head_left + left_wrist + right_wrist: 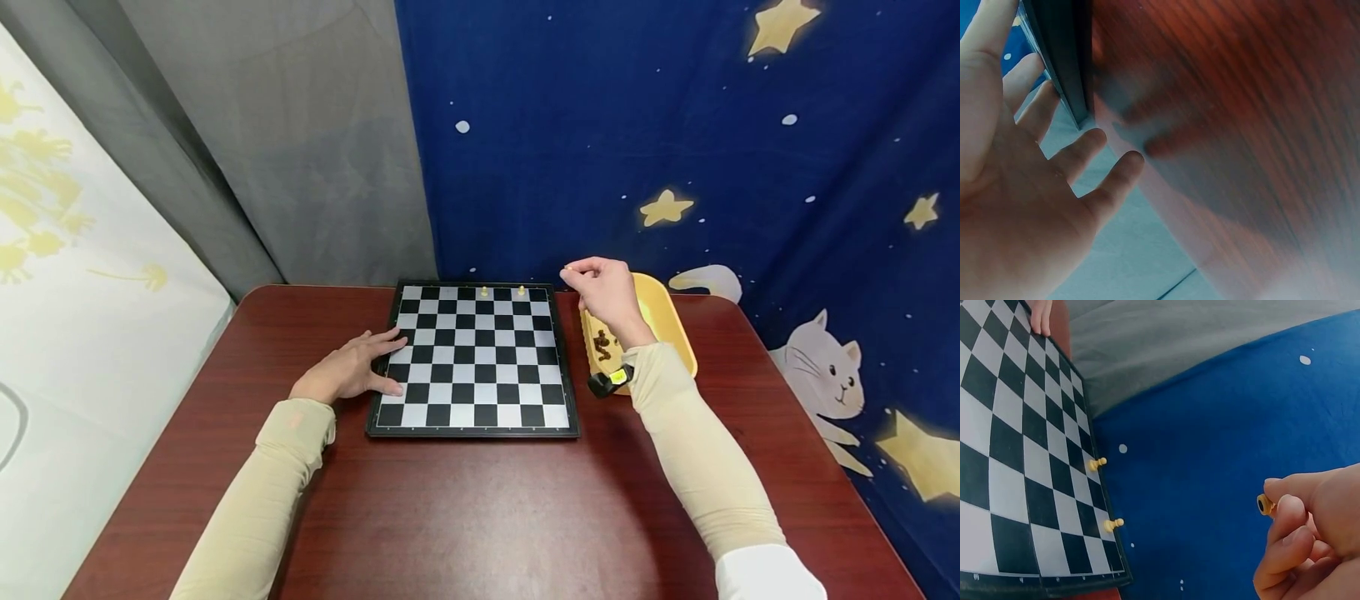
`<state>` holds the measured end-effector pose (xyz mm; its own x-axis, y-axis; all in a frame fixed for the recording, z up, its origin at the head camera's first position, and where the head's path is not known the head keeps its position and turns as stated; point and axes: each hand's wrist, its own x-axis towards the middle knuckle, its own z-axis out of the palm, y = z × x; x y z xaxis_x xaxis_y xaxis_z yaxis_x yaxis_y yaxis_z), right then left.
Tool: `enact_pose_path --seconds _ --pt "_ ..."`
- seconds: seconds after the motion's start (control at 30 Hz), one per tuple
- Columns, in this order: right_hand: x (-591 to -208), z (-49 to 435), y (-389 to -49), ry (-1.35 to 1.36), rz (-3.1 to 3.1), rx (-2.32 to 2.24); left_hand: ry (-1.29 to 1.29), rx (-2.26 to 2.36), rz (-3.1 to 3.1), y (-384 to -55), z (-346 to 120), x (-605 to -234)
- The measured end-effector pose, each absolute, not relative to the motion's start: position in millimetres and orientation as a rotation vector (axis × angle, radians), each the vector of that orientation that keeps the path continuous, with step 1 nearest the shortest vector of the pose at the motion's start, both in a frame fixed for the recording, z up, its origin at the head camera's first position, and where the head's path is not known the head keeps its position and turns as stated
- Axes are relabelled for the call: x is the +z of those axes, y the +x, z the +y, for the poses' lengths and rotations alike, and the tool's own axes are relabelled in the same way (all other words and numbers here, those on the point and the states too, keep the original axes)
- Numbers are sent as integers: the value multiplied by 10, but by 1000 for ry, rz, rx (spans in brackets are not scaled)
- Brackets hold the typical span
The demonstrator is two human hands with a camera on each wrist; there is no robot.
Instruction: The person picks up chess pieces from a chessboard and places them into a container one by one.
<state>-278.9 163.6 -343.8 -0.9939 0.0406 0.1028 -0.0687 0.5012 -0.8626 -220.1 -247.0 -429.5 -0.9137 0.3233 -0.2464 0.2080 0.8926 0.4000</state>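
A black-and-white chessboard (pixel 476 358) lies on the table. On its far row stand two small yellow pawns, one nearer the middle (pixel 484 292) and one toward the right (pixel 521 291). Above the board's far right corner, my right hand (pixel 603 292) pinches a yellow chess piece (pixel 1265 504) between thumb and forefinger; its dark round base shows in the right wrist view, while the fingers hide its top. My left hand (pixel 348 367) lies at the board's left edge, fingers spread and fingertips over the border squares.
Right of the board is a yellow tray (pixel 678 342) holding several dark brown pieces (pixel 602 345), partly behind my right forearm. The reddish-brown table (pixel 480 508) ends at a grey curtain (pixel 322 167) and a blue starry one (pixel 540 167).
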Motion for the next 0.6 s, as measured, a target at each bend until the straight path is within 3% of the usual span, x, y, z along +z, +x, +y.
enact_pose_path --seconds 0.6 --pt "-3516 2054 -2740 -83 -2582 1493 379 540 2750 -2212 -2484 -4322"
